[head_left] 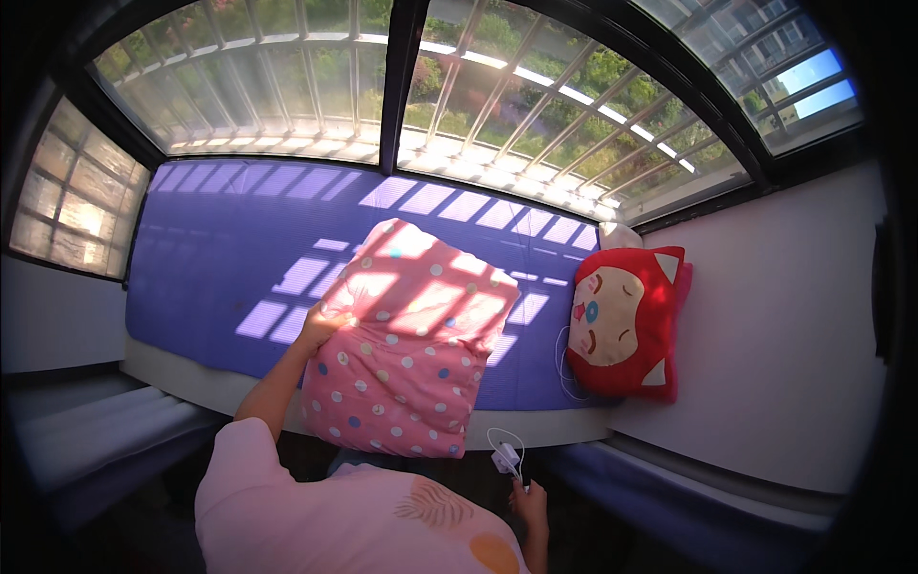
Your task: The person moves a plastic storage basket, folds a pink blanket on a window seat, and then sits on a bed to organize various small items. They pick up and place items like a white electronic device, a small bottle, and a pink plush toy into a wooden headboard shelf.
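A pink pillow [402,373] with white, blue and green dots lies tilted across the front edge of the purple mat, its near end in front of my body. My left hand [330,323] is closed on the pillow's left edge, some fingers hidden in the cloth. Low at the right, beyond the pillow's near corner, my right hand [529,501] is closed around a white cable [519,469]. A small white charger plug [506,457] shows just above those fingers, with a loop of cable over it.
The purple mat [210,258] covers a window ledge with a pale front edge. A red fox-faced cushion [622,325] leans by the right wall, a thin white cord [562,368] beside it. Barred windows [535,105] stand behind. Dark recesses lie below the ledge.
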Motion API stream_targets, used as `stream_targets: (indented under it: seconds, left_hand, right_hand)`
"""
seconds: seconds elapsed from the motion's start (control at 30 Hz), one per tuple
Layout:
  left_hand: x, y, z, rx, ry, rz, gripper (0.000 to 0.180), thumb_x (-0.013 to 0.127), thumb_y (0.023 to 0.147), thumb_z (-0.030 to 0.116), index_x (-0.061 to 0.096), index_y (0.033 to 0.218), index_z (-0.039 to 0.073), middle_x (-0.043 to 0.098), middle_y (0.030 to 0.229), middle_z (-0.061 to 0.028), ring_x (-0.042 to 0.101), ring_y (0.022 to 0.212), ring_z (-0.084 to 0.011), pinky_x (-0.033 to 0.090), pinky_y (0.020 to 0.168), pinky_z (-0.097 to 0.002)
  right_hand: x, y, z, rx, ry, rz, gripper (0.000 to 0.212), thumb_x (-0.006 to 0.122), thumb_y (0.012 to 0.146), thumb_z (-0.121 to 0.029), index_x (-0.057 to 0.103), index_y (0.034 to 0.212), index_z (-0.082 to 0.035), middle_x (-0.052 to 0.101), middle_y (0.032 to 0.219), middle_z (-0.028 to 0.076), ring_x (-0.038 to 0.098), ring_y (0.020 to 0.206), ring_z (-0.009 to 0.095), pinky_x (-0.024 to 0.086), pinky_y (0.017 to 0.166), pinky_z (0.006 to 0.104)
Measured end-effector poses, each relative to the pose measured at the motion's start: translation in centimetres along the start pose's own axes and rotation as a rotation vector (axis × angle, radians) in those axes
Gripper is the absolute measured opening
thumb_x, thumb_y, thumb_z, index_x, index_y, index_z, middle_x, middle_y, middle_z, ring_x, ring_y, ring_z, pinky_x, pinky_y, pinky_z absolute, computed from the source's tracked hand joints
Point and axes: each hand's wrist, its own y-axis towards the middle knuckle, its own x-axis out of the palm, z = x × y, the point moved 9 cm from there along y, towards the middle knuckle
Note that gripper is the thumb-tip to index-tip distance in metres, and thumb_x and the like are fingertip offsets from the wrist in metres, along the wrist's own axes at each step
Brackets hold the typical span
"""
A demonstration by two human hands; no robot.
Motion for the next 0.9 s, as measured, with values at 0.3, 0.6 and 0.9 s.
stream_targets:
  seconds: [0.3,0.6,0.9]
  left_hand:
    - [-7.2,-5.3,6.9,0.650,1.078,0.586,0.048,0.066,0.066,0.020,0.046,0.107,0.004,0.049,0.103,-0.0167,0.045,0.099,-0.0322,0.035,0.085,-0.0416]
    - [9.0,-9.6,-1.9,0.237,1.367,0.300,0.097,0.067,0.058,0.051,0.018,0.135,0.019,0.006,0.138,-0.0222,0.006,0.127,-0.0392,0.012,0.094,-0.0626]
    - [8.9,-5.2,-7.3,0.124,1.609,0.347,0.082,0.069,0.061,0.033,0.026,0.130,0.021,0.011,0.136,-0.0232,0.015,0.123,-0.0420,0.021,0.091,-0.0602]
  right_hand:
    - [1.5,1.2,-0.4,-0.119,-0.197,-0.054,0.026,0.052,0.084,-0.023,0.055,0.072,0.000,0.054,0.050,0.007,0.052,0.041,0.014,0.040,0.040,0.0274]
    - [1.0,-0.8,-2.1,-0.149,-0.089,-0.033,0.025,0.051,0.084,-0.025,0.056,0.074,-0.002,0.055,0.052,0.007,0.054,0.043,0.016,0.041,0.041,0.0296]
    - [0.7,-3.5,7.4,-0.146,-0.019,-0.019,0.023,0.054,0.083,-0.021,0.053,0.070,-0.002,0.053,0.051,0.005,0.049,0.039,0.010,0.037,0.037,0.0240]
